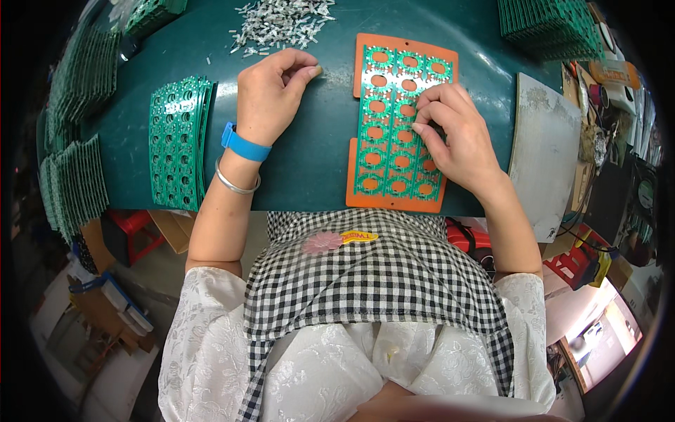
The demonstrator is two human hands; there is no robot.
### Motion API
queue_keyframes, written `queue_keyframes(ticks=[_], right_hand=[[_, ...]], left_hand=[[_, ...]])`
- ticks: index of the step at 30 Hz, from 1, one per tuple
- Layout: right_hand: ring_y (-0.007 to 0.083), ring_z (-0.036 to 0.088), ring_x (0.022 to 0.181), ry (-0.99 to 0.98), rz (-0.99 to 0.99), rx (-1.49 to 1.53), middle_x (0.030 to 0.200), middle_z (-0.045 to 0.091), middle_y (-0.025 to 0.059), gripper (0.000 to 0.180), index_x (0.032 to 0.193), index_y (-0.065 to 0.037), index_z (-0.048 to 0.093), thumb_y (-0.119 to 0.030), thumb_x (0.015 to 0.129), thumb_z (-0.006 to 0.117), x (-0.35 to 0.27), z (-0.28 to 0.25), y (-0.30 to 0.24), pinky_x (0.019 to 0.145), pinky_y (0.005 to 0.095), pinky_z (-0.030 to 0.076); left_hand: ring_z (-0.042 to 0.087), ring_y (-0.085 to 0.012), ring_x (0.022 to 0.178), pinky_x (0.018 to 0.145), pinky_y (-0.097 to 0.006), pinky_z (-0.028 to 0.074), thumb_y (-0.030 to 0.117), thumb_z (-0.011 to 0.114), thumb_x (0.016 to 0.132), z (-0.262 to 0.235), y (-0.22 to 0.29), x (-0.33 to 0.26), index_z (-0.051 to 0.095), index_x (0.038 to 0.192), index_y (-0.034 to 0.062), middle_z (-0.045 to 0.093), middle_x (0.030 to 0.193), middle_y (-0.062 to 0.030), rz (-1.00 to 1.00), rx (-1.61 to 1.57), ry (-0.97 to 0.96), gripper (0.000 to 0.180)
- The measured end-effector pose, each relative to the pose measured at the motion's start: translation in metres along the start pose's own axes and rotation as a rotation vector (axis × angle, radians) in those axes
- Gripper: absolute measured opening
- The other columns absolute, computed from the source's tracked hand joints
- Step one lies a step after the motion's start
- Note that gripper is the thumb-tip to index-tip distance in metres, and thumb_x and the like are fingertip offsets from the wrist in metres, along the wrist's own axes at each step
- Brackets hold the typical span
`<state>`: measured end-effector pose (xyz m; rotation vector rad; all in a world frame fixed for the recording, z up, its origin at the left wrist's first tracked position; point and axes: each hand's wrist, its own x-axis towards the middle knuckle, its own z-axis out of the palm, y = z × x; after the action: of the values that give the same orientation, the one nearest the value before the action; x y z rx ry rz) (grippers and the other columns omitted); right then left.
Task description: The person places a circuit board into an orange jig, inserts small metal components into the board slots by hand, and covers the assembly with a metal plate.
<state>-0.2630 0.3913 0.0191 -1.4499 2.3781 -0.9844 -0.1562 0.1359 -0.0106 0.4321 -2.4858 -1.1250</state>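
A green circuit board panel (389, 133) with rows of round cut-outs lies on an orange holder plate (356, 172). Over the panel's right side is my right hand (455, 137), thumb and fingers drawn together at the board; whatever they may hold is too small to make out. My left hand (274, 91) hovers above the table left of the panel, its thumb and forefinger pinched. Anything in that pinch is also too tiny to name. Beyond it lies a loose heap of small clear and silvery parts (285, 22).
Left of my left arm lies a stack of green panels (176, 137). More panels stand in rows at the far left (81, 84) and the back right (545, 32). A grey flat board (545, 155) rests at the right edge, beside assorted clutter. The table (302, 176) is dark green.
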Motion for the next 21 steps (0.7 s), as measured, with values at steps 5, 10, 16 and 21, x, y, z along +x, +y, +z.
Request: queue_keyframes(ticks=[5, 10, 16, 21], right_hand=[[0.03, 0.057, 0.096, 0.012, -0.038, -0.039, 0.098, 0.06, 0.0101, 0.014, 0.085, 0.0, 0.062, 0.0, 0.074, 0.071, 0.0, 0.004, 0.002, 0.081, 0.0385, 0.05], [0.0294, 0.058, 0.097, -0.045, -0.115, -0.173, 0.101, 0.06, 0.0101, 0.021, 0.091, -0.001, 0.064, -0.004, 0.073, 0.074, 0.0, 0.009, -0.002, 0.083, 0.0382, 0.051], [0.0291, 0.059, 0.094, -0.018, -0.128, -0.134, 0.1, 0.06, 0.0091, 0.027, 0.093, -0.003, 0.064, -0.006, 0.07, 0.078, 0.005, 0.0, -0.005, 0.081, 0.0385, 0.051], [0.0283, 0.062, 0.086, 0.208, -0.196, 0.066, 0.097, 0.063, 0.0086, 0.025, 0.092, -0.005, 0.066, -0.004, 0.07, 0.078, 0.023, -0.005, -0.027, 0.072, 0.0381, 0.052]], left_hand=[[0.065, -0.0133, 0.064, 0.061, -0.027, 0.052, 0.007, 0.072, 0.085, 0.002, 0.0, 0.0, 0.072, 0.092, 0.0032, 0.07, 0.076, -0.0075, 0.008, -0.011, -0.015, 0.008], [0.066, -0.0144, 0.067, 0.063, -0.027, 0.053, 0.005, 0.07, 0.085, 0.002, 0.008, -0.002, 0.072, 0.093, 0.0032, 0.071, 0.079, -0.0085, 0.005, -0.021, -0.034, 0.008], [0.069, -0.0131, 0.076, 0.071, -0.026, 0.055, -0.001, 0.066, 0.086, 0.006, 0.032, -0.01, 0.069, 0.105, 0.0013, 0.073, 0.086, -0.008, -0.003, -0.278, -0.112, 0.02], [0.067, -0.0097, 0.083, 0.077, -0.025, 0.054, -0.004, 0.063, 0.087, 0.008, 0.056, -0.018, 0.06, 0.12, 0.0, 0.073, 0.089, -0.0057, -0.059, -0.558, -0.24, 0.033]])
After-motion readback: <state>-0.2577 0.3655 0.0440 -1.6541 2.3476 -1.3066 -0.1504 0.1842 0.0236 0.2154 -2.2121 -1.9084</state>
